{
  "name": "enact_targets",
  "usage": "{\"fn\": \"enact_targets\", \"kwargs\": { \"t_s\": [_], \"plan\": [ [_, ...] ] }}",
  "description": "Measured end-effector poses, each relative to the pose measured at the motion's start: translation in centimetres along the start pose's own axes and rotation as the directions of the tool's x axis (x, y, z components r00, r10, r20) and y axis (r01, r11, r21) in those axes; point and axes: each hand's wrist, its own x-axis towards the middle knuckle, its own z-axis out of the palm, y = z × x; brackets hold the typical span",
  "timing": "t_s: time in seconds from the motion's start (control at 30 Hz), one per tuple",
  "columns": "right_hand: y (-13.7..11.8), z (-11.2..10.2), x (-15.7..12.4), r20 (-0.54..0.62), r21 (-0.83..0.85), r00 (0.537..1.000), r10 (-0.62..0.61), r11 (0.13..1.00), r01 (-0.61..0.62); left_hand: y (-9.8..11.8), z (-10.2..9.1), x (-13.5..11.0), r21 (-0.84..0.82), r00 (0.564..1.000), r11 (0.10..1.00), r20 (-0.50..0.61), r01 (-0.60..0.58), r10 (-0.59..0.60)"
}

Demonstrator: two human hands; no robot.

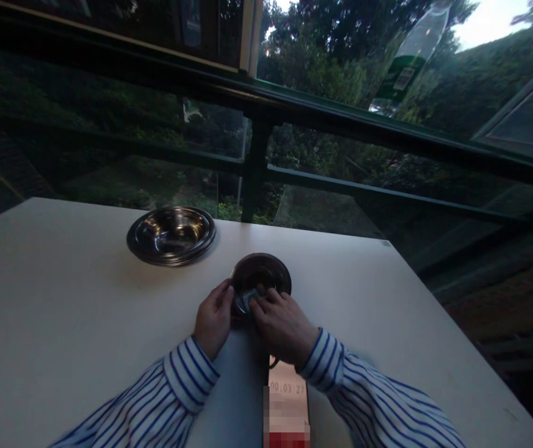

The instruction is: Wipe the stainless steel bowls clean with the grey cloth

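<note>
I have both forearms reaching in from the lower edge of my view, the left from seven o'clock and the right from five, each in a striped sleeve [191,373], and they converge on a metal bowl [266,269] just below the centre, above the white table [89,323]. My left hand [213,318] is clamped on the bowl's rim at about eight o'clock, thumb on the near side, wrist bent slightly inward. My right hand [289,326] comes over the rim at about five o'clock, back of the hand up and fingers curled down into the bowl. Its fingertips touch a small pale piece of cloth or paper [250,298], which lies inside at around seven o'clock; the thumb is hidden from me, so I can't tell whether the fingers pinch it or only press on it. Toward ten o'clock from that bowl, well apart from the hands, I see a stack of wider metal bowls [173,255], the top one facing up with bright reflections along its inner wall. At six o'clock a phone [288,404] reading 00:03:27 lies partly under my right wrist. At one o'clock a clear bottle [403,74] with a green label leans.
</note>
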Motion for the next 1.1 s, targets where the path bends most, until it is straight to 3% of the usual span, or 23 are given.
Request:
{"fn": "enact_targets", "kwargs": {
  "t_s": [0.2,0.43,0.67,0.87,1.1],
  "plan": [
    [-0.6,0.7,2.4,-0.038,0.155,0.999,0.026,0.988,-0.020,0.2,-0.2,0.1,0.067,0.993,0.992,-0.034,-0.111,0.113],
    [0.7,-0.5,0.2,0.051,0.023,0.999,-0.004,1.000,0.003,0.3,-0.4,0.5,0.021,0.998,0.998,-0.031,-0.060,0.060],
    [0.1,0.2,1.9,0.021,0.159,1.000,-0.019,0.987,0.016,0.5,-0.8,0.8,0.077,0.992,0.990,-0.035,-0.118,0.121],
    [1.1,-0.3,0.5,0.034,0.042,0.999,0.009,0.999,-0.010,0.3,-1.0,1.3,0.060,0.996,0.996,-0.059,-0.071,0.074],
    [0.4,-0.8,1.1,0.070,0.150,0.992,-0.101,0.985,0.090,0.5,-1.3,1.3,0.034,0.992,0.997,-0.102,-0.072,0.075]
  ]
}}
